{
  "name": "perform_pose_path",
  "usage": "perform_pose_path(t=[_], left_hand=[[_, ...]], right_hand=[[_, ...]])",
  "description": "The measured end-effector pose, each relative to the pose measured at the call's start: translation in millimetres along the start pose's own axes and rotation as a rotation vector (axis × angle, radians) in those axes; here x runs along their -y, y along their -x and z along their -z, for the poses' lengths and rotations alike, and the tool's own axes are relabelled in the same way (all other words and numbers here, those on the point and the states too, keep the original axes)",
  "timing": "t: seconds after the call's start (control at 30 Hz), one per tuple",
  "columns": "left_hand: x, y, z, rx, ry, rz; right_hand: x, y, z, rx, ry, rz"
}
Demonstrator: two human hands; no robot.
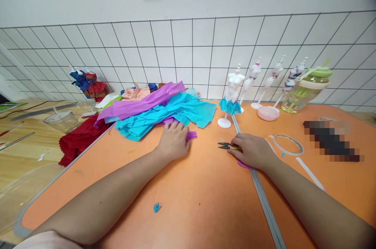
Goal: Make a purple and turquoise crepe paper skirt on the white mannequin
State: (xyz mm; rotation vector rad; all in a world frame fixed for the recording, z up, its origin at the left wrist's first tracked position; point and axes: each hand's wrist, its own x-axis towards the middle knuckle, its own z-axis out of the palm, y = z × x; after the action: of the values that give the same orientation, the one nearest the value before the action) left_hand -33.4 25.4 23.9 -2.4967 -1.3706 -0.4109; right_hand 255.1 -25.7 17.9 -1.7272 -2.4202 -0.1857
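Red cloth (80, 139) lies left of the crumpled purple paper (141, 102) and blue paper (190, 110). Your left hand (175, 140) rests over a folded purple strip (192, 135) on the orange table (199, 186); I cannot tell whether it pinches or only covers it. Further right, 1 blue-skirted dress form (234, 84) stands behind the snips (230, 147), 2 blades parted; your right hand (252, 151) holds them, with a purple scrap (243, 165) beneath.

snips (227, 147) partly hidden, dark object (331, 141) pixelated
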Motion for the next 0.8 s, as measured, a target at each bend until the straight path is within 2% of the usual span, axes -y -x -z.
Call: perform_pose_path(t=[0.1, 0.23, 0.33, 0.5, 0.63, 0.8], left_hand=[[0.5, -0.4, -4.9, 0.091, -0.043, 0.037], [-10.8, 1.7, -4.8, 0.152, 0.016, -0.032], [-26.1, 6.9, 0.8, 0.173, 0.111, -0.11], [-44.4, 15.0, 10.3, 0.214, 0.221, -0.211], [-43.8, 15.1, 12.5, 0.167, 0.29, -0.266], [-38.1, 11.3, 4.4, 0.179, 0.444, -0.361]], right_hand=[[-0.3, 1.1, -1.4, -0.099, -0.023, -0.003], [7.6, 1.0, -3.7, -0.157, -0.086, 0.084], [23.2, 1.0, -2.3, -0.13, -0.214, 0.143], [48.5, 2.2, 0.9, 0.0, -0.349, 0.189], [53.3, 2.0, -2.2, 0.095, -0.33, 0.179], [52.4, 0.8, -6.3, 0.064, -0.265, 0.179]])
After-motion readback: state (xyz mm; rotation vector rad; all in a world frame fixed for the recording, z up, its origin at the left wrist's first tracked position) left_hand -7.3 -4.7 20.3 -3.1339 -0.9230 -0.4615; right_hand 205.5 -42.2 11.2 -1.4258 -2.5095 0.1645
